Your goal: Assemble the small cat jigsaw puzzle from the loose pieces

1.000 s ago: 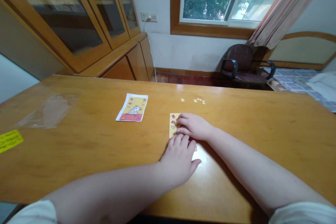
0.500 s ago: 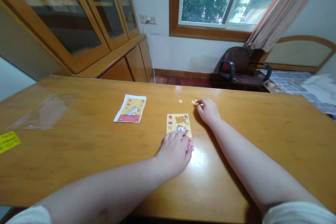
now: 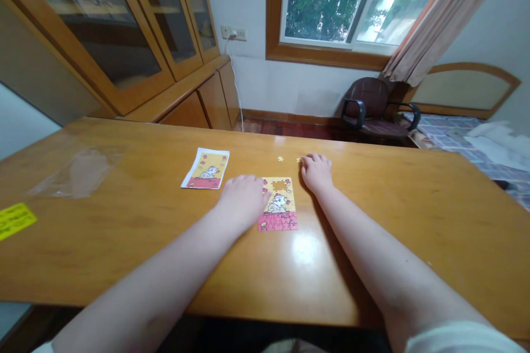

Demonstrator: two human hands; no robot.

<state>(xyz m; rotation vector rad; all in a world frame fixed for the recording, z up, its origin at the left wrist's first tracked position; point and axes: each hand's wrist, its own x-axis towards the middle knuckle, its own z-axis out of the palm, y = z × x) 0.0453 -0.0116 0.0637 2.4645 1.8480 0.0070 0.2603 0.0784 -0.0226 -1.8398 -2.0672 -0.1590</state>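
Observation:
A jigsaw puzzle [image 3: 282, 215] lies flat on the table, showing a white cartoon animal on yellow above a pink band. Near its top is a gap where the tabletop shows through. My left hand [image 3: 243, 201] rests over the puzzle's left edge, fingers stretched out and holding nothing. Beyond the puzzle, to the right, my right hand [image 3: 317, 171] has its curled fingertips on a small puzzle piece [image 3: 298, 160], partly covered by them. Another loose piece [image 3: 280, 159] lies to the left of it. A printed reference picture [image 3: 206, 171] with the same cartoon lies left of my left hand.
A clear plastic bag [image 3: 85, 174] and a yellow label [image 3: 16, 220] lie on the left of the wooden table [image 3: 124, 253]. Past the far edge stand a glass-doored cabinet [image 3: 165, 80], an office chair [image 3: 368, 105] and a bed [image 3: 449, 132].
My left hand has slid left and away from the puzzle's lower part, uncovering the animal and pink band. My right hand stays by the loose pieces. The view has shifted slightly.

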